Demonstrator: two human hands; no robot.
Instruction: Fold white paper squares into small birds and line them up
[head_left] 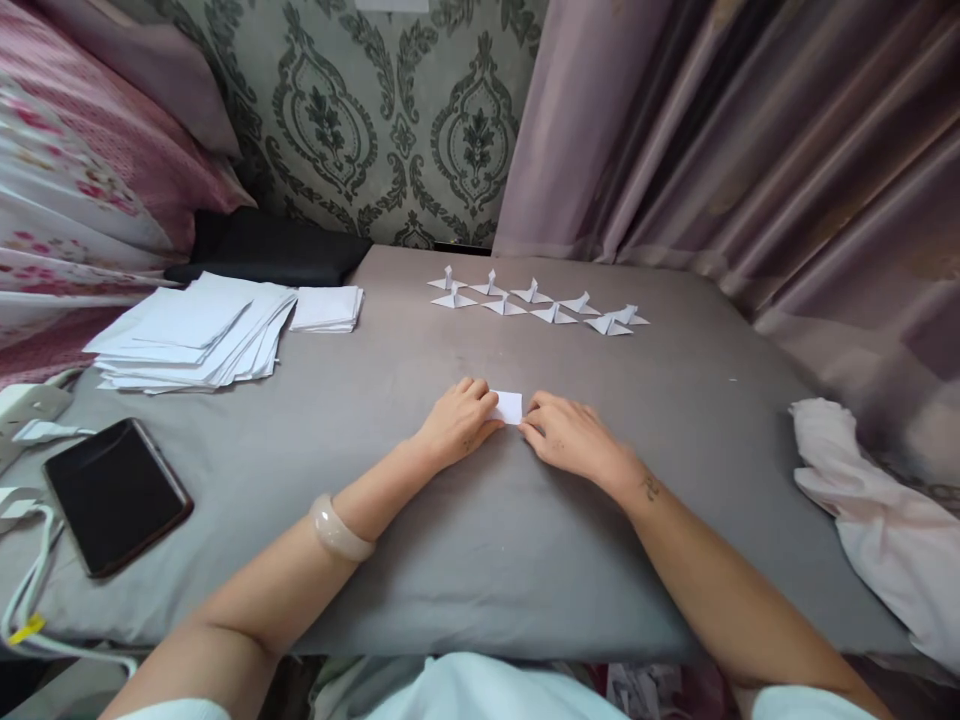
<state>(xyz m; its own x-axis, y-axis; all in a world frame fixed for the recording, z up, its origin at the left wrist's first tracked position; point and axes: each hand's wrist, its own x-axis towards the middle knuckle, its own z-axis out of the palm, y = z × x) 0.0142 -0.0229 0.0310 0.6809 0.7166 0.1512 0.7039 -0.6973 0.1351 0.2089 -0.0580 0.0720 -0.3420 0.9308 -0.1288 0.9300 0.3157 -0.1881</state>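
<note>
A small white piece of paper (509,407), folded as far as I can tell, is between my hands over the middle of the grey-covered table. My left hand (463,418) pinches its left end, with the fingers curled over it. At its right edge is my right hand (566,430), thumb and fingertips closed together on the paper's lower right corner. Farther back, several folded white paper cranes (555,313) with spread wings stand in two rows.
To the left lie a large stack of white paper (187,330) and a smaller stack of paper squares (326,309). A dark tablet (118,497) rests near white cables and plugs (34,560). Pale cloth (877,520) lies at the right edge; curtains (720,130) hang behind.
</note>
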